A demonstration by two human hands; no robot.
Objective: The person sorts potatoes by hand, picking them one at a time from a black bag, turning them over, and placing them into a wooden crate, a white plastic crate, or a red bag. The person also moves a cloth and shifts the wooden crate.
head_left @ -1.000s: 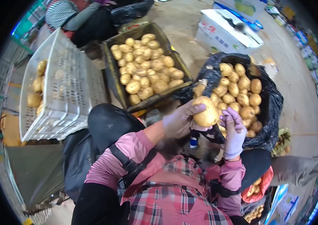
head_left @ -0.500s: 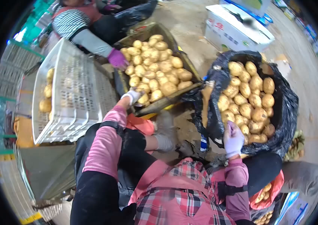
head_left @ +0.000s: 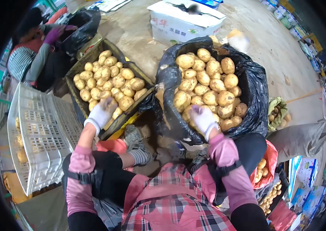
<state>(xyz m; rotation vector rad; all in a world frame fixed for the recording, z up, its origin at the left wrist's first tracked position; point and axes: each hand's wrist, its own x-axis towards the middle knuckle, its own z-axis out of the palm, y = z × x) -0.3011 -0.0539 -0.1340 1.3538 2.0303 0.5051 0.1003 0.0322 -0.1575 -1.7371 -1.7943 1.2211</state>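
My left hand (head_left: 100, 114), in a white glove with soiled fingertips, reaches over the near edge of a dark crate (head_left: 123, 129) full of potatoes (head_left: 106, 82). Its fingers stretch out, slightly blurred, among the nearest potatoes. My right hand (head_left: 203, 120), also gloved, is at the near left side of a box lined with a black plastic bag (head_left: 256, 92). Large potatoes (head_left: 210, 81) fill that bag. The right fingers are curled together close above the potatoes; what they hold, if anything, is hidden.
A white perforated plastic crate (head_left: 41, 131) with a few potatoes stands tilted at left. Behind it, another person (head_left: 30, 57) in purple gloves sits by a black bag (head_left: 81, 29). A white carton (head_left: 182, 27) stands behind. A red bag of potatoes (head_left: 265, 161) is by my right knee.
My view has swung right, bringing the black bag to the centre. My right hand has moved over its potatoes. The other person's hand has left the crate for the black bag behind.
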